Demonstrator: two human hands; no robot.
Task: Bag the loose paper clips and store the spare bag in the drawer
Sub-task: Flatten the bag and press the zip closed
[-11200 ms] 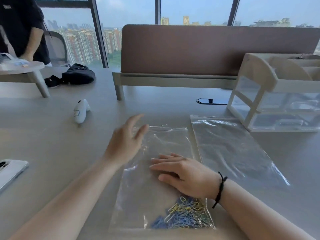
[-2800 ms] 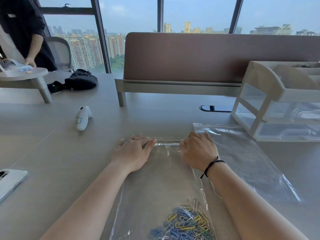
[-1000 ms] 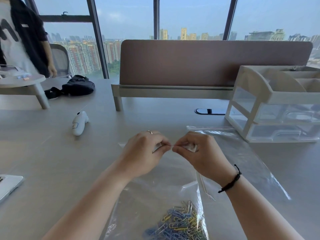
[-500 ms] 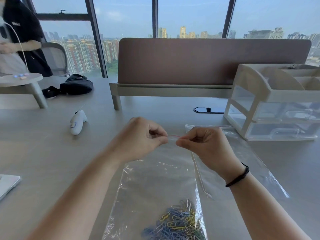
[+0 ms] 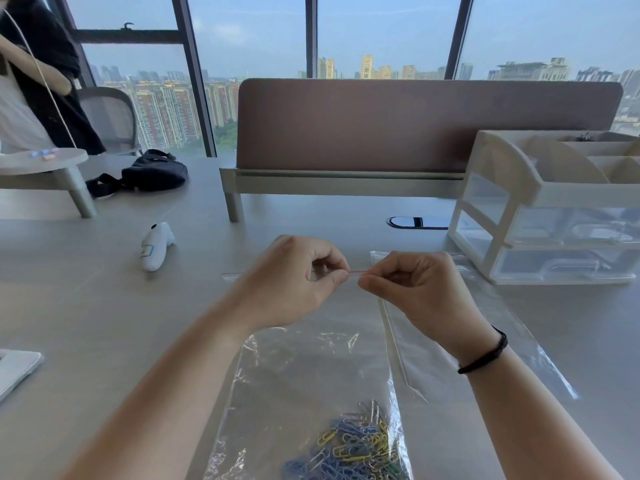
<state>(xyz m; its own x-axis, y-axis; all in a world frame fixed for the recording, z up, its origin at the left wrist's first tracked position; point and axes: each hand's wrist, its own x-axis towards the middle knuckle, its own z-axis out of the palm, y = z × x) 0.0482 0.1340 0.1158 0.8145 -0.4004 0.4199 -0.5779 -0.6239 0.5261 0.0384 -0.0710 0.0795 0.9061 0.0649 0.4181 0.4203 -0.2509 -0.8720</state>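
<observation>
Left hand [image 5: 294, 282] and right hand [image 5: 415, 292] each pinch the red zip strip at the mouth of the clear zip bag [image 5: 311, 375] — thumbs pressed to forefingers, nearly touching. Coloured paper clips [image 5: 349, 448] sit at its bottom. Spare bag [image 5: 485, 327] lies flat just right, before the closed drawer organizer [image 5: 554, 216].

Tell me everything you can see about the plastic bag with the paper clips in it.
The bag is clear, crinkly plastic, long and flat, with a thin red strip along its mouth. It lies on the grey table, mouth away from the person. A heap of blue, yellow, green and silver paper clips sits at its near end. The left hand and right hand each pinch the mouth edge with their fingers, lifting it slightly. Its right side overlaps a second, empty bag.
</observation>
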